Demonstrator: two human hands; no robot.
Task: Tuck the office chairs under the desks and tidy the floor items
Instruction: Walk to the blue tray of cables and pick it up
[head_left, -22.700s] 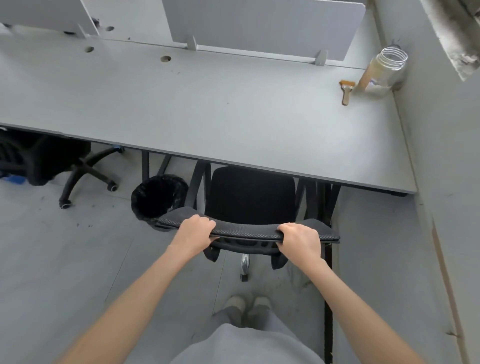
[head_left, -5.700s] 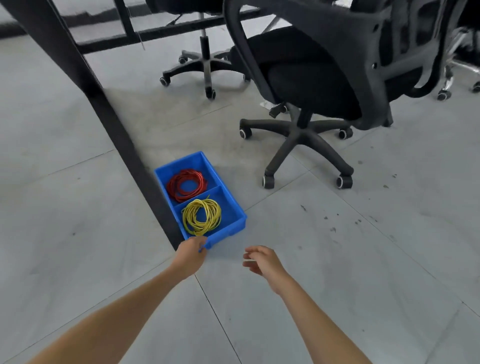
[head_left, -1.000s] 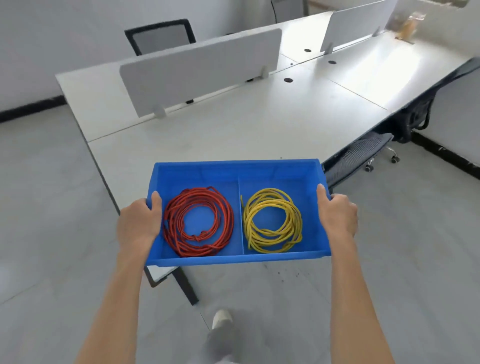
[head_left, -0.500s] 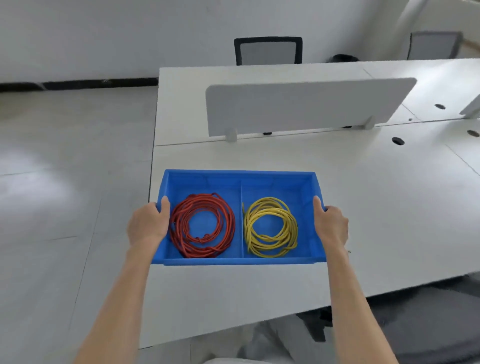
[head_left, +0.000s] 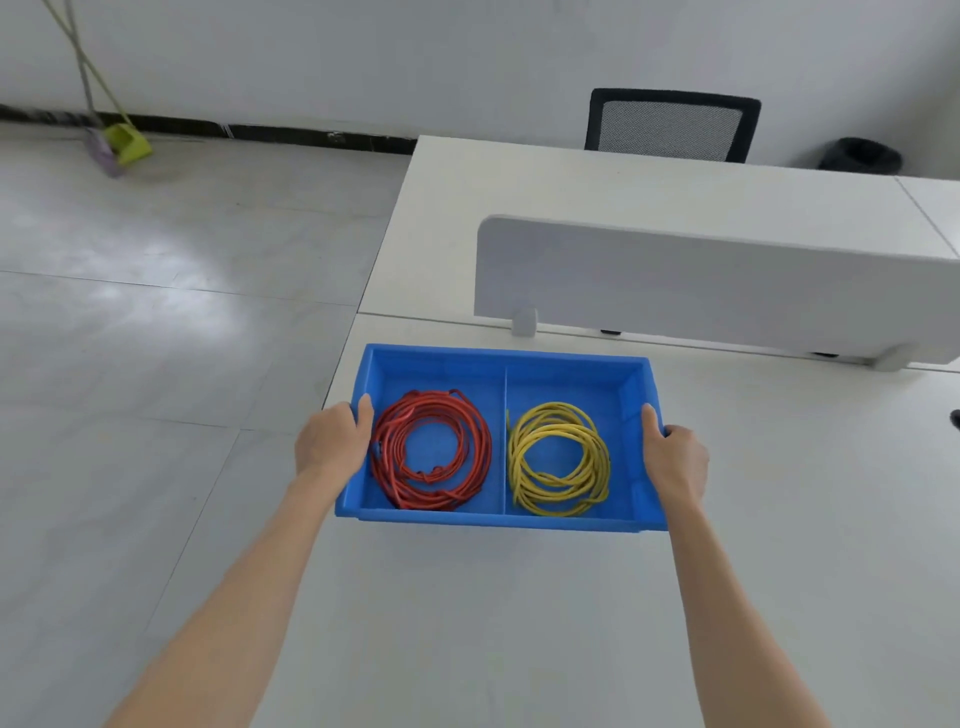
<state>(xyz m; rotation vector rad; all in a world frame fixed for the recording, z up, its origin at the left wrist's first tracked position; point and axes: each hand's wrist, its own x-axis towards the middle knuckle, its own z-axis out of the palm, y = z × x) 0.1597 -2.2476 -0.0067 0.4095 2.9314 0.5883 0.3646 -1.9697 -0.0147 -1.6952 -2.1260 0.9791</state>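
A blue two-compartment bin (head_left: 506, 362) is over the left end of the white desk (head_left: 467, 597); I cannot tell whether it rests on the desk or hangs just above it. Its left compartment holds a red cable coil (head_left: 431, 450), its right one a yellow cable coil (head_left: 558, 459). My left hand (head_left: 332, 441) grips the bin's left wall with the thumb inside. My right hand (head_left: 675, 457) grips the right wall the same way.
A white divider panel (head_left: 701, 280) stands just behind the bin. A black mesh office chair (head_left: 670, 124) sits at the far side of the desk, a black waste bin (head_left: 860, 155) to its right. A broom and green dustpan (head_left: 122, 143) lean on the far wall.
The bin went from the floor up over the desk. In the last half second it moved further in over the desk top, closer to the divider, with both hands still on it.
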